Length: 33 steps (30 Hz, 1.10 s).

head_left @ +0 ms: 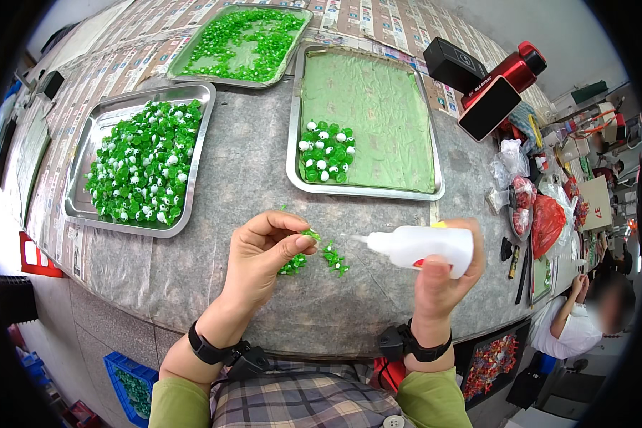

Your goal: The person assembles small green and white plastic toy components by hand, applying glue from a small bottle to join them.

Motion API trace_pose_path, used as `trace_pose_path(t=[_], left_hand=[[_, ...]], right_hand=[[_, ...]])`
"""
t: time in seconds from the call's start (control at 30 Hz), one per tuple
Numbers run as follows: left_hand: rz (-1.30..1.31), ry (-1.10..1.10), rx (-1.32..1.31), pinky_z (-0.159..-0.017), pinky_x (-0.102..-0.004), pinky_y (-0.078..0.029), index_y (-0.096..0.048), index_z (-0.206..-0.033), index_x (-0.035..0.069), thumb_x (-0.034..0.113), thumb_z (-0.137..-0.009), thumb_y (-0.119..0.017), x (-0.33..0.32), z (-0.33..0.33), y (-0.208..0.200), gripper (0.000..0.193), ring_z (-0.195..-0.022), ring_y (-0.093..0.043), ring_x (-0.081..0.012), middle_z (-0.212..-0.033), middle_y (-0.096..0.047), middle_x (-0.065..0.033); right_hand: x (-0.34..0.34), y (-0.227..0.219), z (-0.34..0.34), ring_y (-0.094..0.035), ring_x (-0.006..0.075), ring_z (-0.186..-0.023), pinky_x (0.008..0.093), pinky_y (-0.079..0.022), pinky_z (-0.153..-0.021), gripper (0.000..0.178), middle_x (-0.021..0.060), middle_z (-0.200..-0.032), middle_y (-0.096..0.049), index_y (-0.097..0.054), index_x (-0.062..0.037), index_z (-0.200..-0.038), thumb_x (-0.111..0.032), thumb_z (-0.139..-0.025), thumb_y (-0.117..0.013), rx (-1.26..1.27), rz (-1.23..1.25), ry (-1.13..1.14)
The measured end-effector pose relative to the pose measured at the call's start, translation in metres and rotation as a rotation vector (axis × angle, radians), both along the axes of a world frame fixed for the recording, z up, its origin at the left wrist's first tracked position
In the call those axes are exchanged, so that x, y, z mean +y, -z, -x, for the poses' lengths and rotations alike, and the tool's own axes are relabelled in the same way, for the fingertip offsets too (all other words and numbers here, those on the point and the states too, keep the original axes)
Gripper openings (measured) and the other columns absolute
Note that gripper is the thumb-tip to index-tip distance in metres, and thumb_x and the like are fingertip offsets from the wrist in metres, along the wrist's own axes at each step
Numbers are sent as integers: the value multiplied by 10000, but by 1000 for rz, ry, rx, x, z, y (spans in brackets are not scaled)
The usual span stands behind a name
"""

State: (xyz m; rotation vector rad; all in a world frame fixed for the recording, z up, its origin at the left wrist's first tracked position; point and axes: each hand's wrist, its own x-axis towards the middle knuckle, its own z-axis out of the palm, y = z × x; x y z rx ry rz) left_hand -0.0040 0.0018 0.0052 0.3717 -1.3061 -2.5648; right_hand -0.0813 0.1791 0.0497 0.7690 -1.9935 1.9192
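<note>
Between thumb and forefinger, my left hand (259, 253) pinches a small green plastic piece (311, 234). My right hand (446, 282) is wrapped round a white squeeze bottle (424, 247), which lies nearly level with its thin nozzle pointing left at the piece, apart from it. On the table below lie small clusters of green pieces (333, 258), partly behind my left fingers. Beyond my hands is a metal tray lined with green sheet (378, 107); several green pieces with white balls (327, 152) stand in its near left corner.
At the left, a metal tray (205, 107) bears a heap of green-and-white pieces; another tray (303, 23) of them stands farther back. A phone (489, 108), red flask (515, 70) and black box (454, 62) stand back right, with plastic bags (547, 225) nearer. A person (571, 328) sits at right.
</note>
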Motion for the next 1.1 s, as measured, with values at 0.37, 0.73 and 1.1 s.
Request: trace_pose_path(t=[0.37,0.73,1.1], left_hand=[[-60,-9,-78,-607,-225,-470,-545,-838,16,50,-737,-589,-2,0,0,116,-659,-561,-116,-745,-578,-56],[-113,8,-61,-618,-235,-472,-541,-851,15,63,-744,-584,-2,0,-3,125,-658,-559,-115,-739,-575,-52],[-131,-13,-80,-613,-228,-465,-542,-854,11,69,-748,-582,-8,-1,-1,128,-650,-551,-108,-741,-572,-48]], right_hand=[[78,27,54,-525,133,-873,242,-400,-769,350,112,-936,-548,-401,5,-1043,-85,-748,-567,-503,-77,68],[72,6,53,-503,174,-842,275,-386,-719,316,71,-999,-530,-441,-17,-993,-20,-708,-578,340,-624,751],[-113,23,97,-508,232,-760,341,-416,-640,141,71,-749,-532,-445,-58,-783,-11,-660,-497,602,-959,-314]])
